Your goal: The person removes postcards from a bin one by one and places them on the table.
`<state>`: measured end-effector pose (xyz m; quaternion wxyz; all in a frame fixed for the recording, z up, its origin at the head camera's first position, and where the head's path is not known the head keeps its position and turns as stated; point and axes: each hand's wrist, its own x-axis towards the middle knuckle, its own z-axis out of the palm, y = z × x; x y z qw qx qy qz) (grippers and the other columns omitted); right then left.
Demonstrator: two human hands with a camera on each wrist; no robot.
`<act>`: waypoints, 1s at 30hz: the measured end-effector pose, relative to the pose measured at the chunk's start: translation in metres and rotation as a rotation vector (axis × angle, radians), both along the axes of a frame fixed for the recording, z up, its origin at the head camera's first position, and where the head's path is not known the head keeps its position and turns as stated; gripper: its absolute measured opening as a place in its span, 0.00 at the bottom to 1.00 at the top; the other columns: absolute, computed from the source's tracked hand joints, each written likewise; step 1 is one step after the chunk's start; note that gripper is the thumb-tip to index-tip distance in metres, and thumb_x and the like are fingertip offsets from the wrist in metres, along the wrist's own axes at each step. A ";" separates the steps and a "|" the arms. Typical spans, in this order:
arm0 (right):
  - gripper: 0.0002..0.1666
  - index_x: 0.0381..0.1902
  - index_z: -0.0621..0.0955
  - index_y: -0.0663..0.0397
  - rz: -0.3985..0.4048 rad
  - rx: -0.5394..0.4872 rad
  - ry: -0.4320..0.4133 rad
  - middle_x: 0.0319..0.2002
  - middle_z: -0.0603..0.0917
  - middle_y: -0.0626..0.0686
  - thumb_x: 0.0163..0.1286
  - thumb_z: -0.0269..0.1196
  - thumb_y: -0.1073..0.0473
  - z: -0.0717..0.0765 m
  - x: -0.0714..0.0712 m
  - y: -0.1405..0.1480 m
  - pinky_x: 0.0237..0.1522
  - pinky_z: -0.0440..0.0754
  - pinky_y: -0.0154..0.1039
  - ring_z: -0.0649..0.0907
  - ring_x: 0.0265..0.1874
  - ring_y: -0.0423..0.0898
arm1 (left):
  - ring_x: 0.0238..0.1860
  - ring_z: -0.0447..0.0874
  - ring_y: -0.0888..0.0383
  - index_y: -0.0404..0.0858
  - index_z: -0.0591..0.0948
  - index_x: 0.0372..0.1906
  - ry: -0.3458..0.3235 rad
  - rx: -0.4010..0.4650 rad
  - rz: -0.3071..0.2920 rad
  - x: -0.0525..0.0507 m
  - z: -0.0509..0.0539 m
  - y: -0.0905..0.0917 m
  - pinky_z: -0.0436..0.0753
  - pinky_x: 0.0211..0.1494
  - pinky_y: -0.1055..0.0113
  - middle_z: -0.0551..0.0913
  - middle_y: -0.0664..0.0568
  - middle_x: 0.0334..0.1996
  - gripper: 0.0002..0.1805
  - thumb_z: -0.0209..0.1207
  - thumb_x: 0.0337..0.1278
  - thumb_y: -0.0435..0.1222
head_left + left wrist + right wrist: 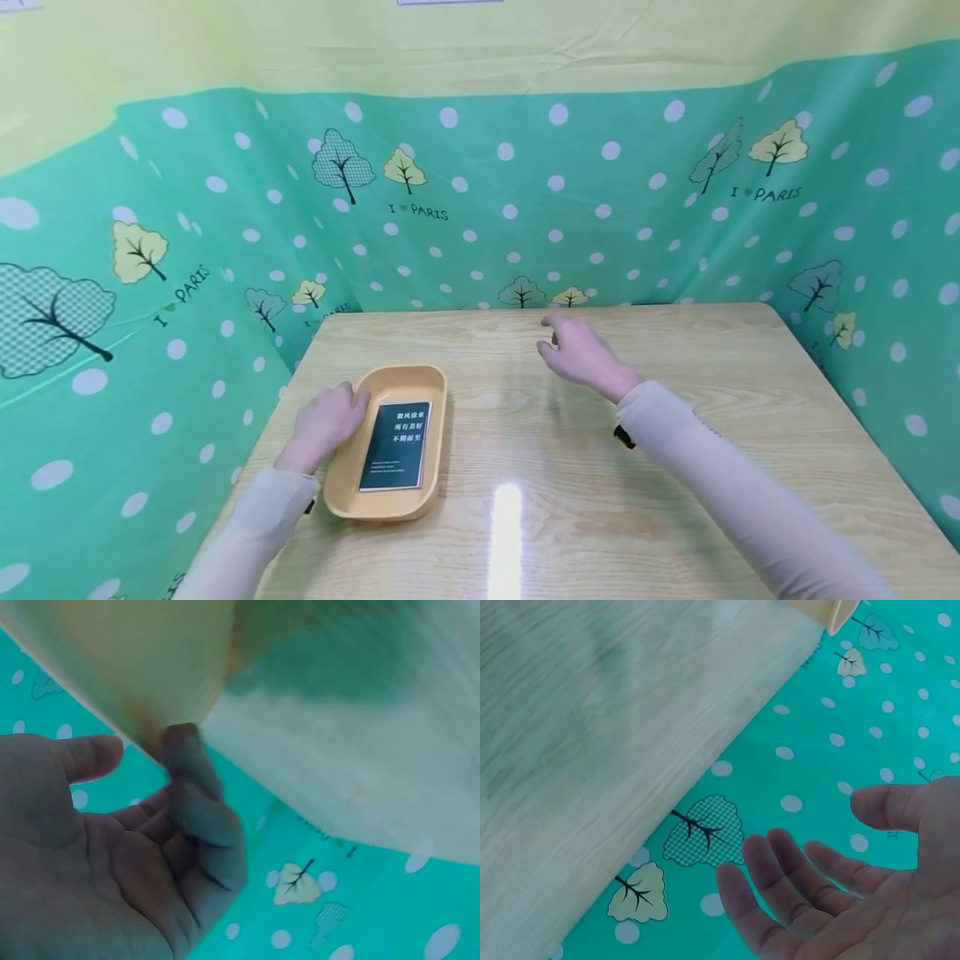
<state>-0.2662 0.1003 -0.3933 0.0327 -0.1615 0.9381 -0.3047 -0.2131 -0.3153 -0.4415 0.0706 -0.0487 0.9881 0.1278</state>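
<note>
My left hand (324, 423) is at the left side of a pale orange plastic tray (339, 493). In the left wrist view, its index fingertip (181, 742) touches the tray wall (150, 660), while the thumb (97, 757) stands apart from the rim. The other fingers are loosely bent. Inside the tray lies a small dark green book (393, 454) with white writing on its cover. My right hand (583, 354) hovers over the far middle of the table, fingers loosely bent and spread, holding nothing.
The light wooden table (675, 358) is enclosed on the back and sides by a green, dotted cloth (555, 217) with printed trees. A bright light reflection lies on the near middle of the tabletop. The tray stands near the table's left edge.
</note>
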 end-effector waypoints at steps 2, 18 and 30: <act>0.32 0.74 0.70 0.66 -0.001 -0.003 -0.009 0.54 0.83 0.63 0.80 0.57 0.54 -0.001 0.001 -0.002 0.47 0.84 0.50 0.83 0.48 0.55 | 0.30 0.80 0.47 0.25 0.77 0.51 -0.008 0.028 0.005 0.002 -0.004 -0.003 0.80 0.29 0.54 0.80 0.40 0.32 0.29 0.44 0.81 0.50; 0.26 0.68 0.75 0.65 0.005 0.010 -0.054 0.32 0.81 0.52 0.80 0.59 0.55 -0.005 0.010 -0.015 0.28 0.79 0.43 0.79 0.26 0.47 | 0.25 0.79 0.51 0.31 0.76 0.42 -0.077 0.175 0.052 0.024 -0.020 -0.008 0.79 0.25 0.60 0.77 0.44 0.26 0.21 0.40 0.81 0.43; 0.25 0.67 0.75 0.63 0.041 0.009 -0.076 0.31 0.81 0.51 0.80 0.58 0.54 -0.009 0.021 -0.032 0.28 0.80 0.42 0.80 0.25 0.46 | 0.24 0.79 0.51 0.29 0.75 0.47 -0.006 0.197 0.063 0.041 -0.030 0.003 0.79 0.23 0.60 0.76 0.43 0.25 0.21 0.38 0.83 0.43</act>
